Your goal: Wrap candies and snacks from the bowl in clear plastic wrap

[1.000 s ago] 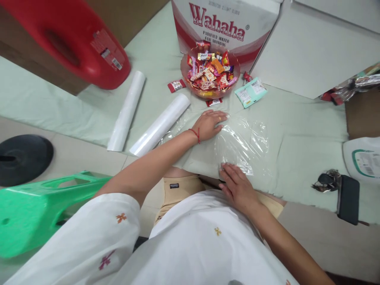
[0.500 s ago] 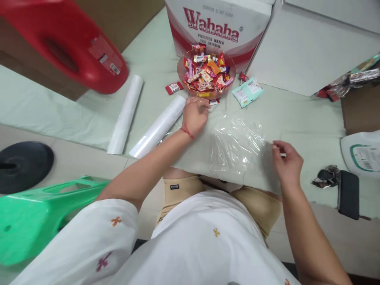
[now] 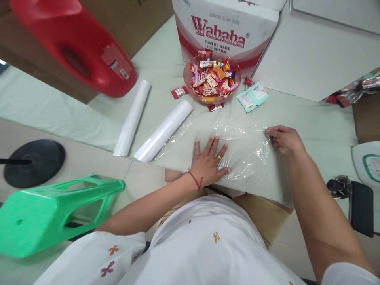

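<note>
A sheet of clear plastic film [image 3: 240, 154] stretches across the pale green tablecloth near the front edge. My left hand [image 3: 209, 160] lies flat on the film's left part, fingers spread. At the film's upper right corner, my right hand [image 3: 283, 138] pinches the edge between thumb and fingers. Two white rolls lie to the left: the nearer roll [image 3: 163, 130] has clear film trailing beside it, and the other roll [image 3: 132, 118] lies farther left. Behind the film stands a glass bowl [image 3: 190, 85] heaped with wrapped candies [image 3: 212, 79].
Red candy packets [image 3: 179, 92] and a mint-green packet [image 3: 253, 97] lie around the bowl. A Wahaha carton [image 3: 225, 27] stands behind it. A big red jug [image 3: 89, 55] is at left, a phone [image 3: 360, 208] and keys [image 3: 340, 187] at right. A green stool [image 3: 35, 213] stands lower left.
My left hand has moved from beside the bowl down onto the film and spread flat. My right hand has moved up slightly and taken hold of the film's corner. The view has shifted a little.
</note>
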{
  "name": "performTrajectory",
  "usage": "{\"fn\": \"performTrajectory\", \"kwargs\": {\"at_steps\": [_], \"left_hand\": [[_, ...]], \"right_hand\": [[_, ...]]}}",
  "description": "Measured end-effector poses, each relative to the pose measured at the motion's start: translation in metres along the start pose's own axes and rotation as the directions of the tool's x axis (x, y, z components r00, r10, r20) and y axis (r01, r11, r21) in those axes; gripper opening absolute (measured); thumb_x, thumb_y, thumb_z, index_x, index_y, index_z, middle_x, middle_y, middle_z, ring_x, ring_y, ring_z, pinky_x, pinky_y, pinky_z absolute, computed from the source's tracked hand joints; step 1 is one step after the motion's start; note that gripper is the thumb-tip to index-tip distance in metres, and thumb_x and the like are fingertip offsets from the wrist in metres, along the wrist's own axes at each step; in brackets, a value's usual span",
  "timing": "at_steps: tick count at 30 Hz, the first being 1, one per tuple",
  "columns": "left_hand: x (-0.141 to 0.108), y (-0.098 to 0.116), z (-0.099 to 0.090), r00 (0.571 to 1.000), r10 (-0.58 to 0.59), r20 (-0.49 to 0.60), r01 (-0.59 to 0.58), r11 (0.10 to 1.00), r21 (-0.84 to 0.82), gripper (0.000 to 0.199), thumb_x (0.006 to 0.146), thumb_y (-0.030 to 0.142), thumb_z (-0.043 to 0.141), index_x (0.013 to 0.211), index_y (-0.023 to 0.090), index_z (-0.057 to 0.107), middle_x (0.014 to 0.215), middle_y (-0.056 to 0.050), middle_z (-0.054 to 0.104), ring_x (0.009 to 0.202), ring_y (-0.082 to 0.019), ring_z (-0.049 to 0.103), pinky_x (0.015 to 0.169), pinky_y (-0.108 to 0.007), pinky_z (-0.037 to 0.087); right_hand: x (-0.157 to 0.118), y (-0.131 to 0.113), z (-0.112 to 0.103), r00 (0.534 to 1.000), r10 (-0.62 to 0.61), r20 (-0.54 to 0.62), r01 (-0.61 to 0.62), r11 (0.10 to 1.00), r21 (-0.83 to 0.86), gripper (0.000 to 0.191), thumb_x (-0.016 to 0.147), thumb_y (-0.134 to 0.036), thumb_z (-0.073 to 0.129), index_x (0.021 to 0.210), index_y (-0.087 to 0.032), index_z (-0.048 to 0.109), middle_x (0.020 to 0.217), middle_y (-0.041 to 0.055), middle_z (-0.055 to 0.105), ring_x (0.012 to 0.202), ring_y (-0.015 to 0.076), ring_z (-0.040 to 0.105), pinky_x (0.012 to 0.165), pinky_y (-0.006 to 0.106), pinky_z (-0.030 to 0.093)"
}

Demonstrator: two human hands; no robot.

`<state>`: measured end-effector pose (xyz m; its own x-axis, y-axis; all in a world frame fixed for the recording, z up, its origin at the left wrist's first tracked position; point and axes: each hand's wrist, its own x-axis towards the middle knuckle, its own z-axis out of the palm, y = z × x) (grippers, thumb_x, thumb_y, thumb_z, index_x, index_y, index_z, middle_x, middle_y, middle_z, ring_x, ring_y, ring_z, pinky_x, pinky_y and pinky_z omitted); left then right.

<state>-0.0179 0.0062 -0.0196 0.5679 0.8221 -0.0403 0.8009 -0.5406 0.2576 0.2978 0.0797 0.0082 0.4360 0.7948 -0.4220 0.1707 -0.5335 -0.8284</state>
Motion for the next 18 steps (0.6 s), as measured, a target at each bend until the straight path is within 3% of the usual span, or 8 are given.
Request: {"fn": "performTrajectory", "kwargs": {"at_steps": [3,6,8,10,12,14,18], "left_hand": [[-0.004,-0.002,-0.006,0.999,0.000,0.039,0.000,1.000,-0.001,0.081,0.097,0.071,0.046,0.163,0.027,0.033,0.175,-0.015,0.011,0.161,-0.040,0.013,0.117,-0.083,0.002],[-0.005,-0.001,-0.007,0.999,0.004,0.048,-0.004,1.000,-0.010,0.079,0.097,0.072,0.043,0.163,0.030,0.033,0.175,-0.011,0.015,0.162,-0.039,0.010,0.116,-0.085,0.000],[-0.005,-0.001,-0.007,0.999,0.006,0.048,-0.005,1.000,-0.015,0.079,0.097,0.072,0.044,0.163,0.030,0.033,0.175,-0.010,0.016,0.161,-0.040,0.011,0.117,-0.085,0.000],[-0.005,0.000,-0.007,0.999,0.008,0.047,-0.007,1.000,-0.019,0.079,0.097,0.071,0.045,0.163,0.029,0.033,0.175,-0.009,0.016,0.161,-0.040,0.013,0.117,-0.085,0.000],[-0.005,-0.001,-0.007,0.999,0.010,0.042,-0.010,1.000,-0.021,0.079,0.097,0.071,0.044,0.163,0.029,0.034,0.174,-0.009,0.016,0.161,-0.041,0.014,0.116,-0.086,0.000],[-0.005,-0.001,-0.007,0.999,0.016,0.030,-0.015,1.000,-0.020,0.078,0.098,0.071,0.044,0.163,0.029,0.034,0.174,-0.009,0.017,0.160,-0.041,0.014,0.116,-0.086,0.000],[-0.006,-0.002,-0.004,1.000,0.023,-0.004,-0.023,1.000,-0.011,0.077,0.097,0.072,0.042,0.162,0.030,0.036,0.174,-0.007,0.019,0.161,-0.039,0.013,0.117,-0.085,0.001]], "right_hand": [[0.004,0.002,-0.004,0.986,-0.135,-0.102,0.113,0.974,-0.198,0.013,0.069,-0.027,0.077,0.073,-0.019,0.067,0.069,0.0027,0.063,0.051,0.0105,0.040,0.043,0.026,0.027],[-0.001,-0.003,0.002,0.926,-0.321,-0.198,0.239,0.905,-0.351,0.008,0.076,-0.026,0.072,0.081,-0.021,0.070,0.076,0.0026,0.065,0.063,0.0157,0.052,0.059,0.030,0.044],[-0.007,-0.011,0.015,0.872,-0.487,-0.052,0.421,0.799,-0.429,0.012,0.082,-0.030,0.070,0.091,-0.022,0.073,0.087,0.0049,0.069,0.077,0.0197,0.058,0.074,0.035,0.050],[-0.010,-0.020,0.034,0.744,-0.632,0.218,0.644,0.591,-0.485,0.023,0.087,-0.038,0.070,0.102,-0.023,0.076,0.105,0.0093,0.072,0.097,0.0260,0.060,0.089,0.040,0.050],[-0.007,-0.029,0.054,0.624,-0.647,0.438,0.768,0.403,-0.497,0.033,0.086,-0.045,0.073,0.110,-0.023,0.077,0.116,0.0116,0.072,0.110,0.0313,0.056,0.099,0.045,0.046],[0.003,-0.038,0.071,0.591,-0.581,0.560,0.800,0.329,-0.503,0.029,0.084,-0.042,0.074,0.105,-0.023,0.079,0.107,0.0103,0.074,0.108,0.0319,0.056,0.100,0.047,0.044],[0.033,-0.059,0.089,0.610,-0.421,0.671,0.788,0.409,-0.461,0.016,0.085,-0.034,0.067,0.084,-0.021,0.077,0.080,0.0040,0.074,0.081,0.0227,0.063,0.082,0.035,0.047]]}}
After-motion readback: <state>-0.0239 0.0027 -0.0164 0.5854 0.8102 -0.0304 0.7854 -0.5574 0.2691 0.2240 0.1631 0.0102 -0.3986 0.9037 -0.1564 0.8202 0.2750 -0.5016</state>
